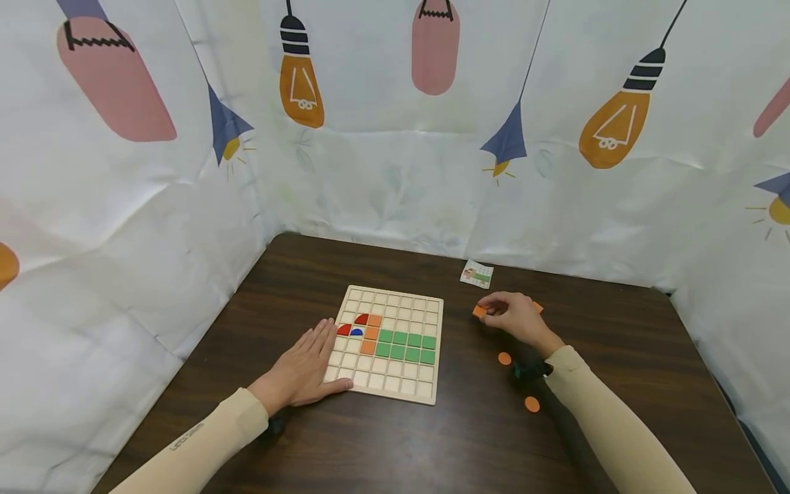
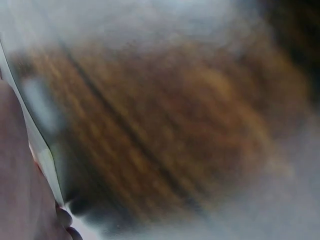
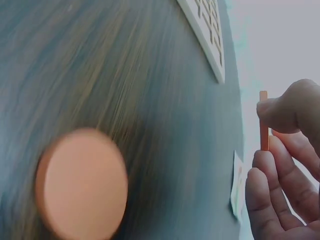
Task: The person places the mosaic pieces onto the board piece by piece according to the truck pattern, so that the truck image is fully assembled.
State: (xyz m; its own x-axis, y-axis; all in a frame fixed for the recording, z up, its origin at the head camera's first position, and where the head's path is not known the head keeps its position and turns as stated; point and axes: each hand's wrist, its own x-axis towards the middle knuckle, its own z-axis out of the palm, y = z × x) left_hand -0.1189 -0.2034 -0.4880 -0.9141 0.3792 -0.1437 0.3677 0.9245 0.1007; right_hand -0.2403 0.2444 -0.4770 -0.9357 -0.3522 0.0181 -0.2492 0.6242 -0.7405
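My right hand point(image 1: 513, 317) pinches an orange square tile point(image 3: 264, 120) between thumb and fingers, to the right of the grid board. The left hand point(image 1: 304, 367) lies flat with straight fingers along the left edge of the wooden grid board point(image 1: 395, 391), its thumb at the near edge. Set in the board are two rows of green square tiles point(image 1: 413, 347), a column of orange square tiles point(image 1: 371, 332), two red quarter-round pieces point(image 1: 362, 319) and a blue half-round piece point(image 1: 356, 333). In the left wrist view, only part of the hand shows beside blurred brown table.
Two orange round discs point(image 1: 532, 404) lie on the dark table point(image 1: 370, 453) near the right forearm. Another orange piece point(image 1: 538, 307) shows just behind the right hand. A small printed card point(image 1: 477, 274) lies near the back edge, before a patterned cloth wall point(image 1: 395, 178).
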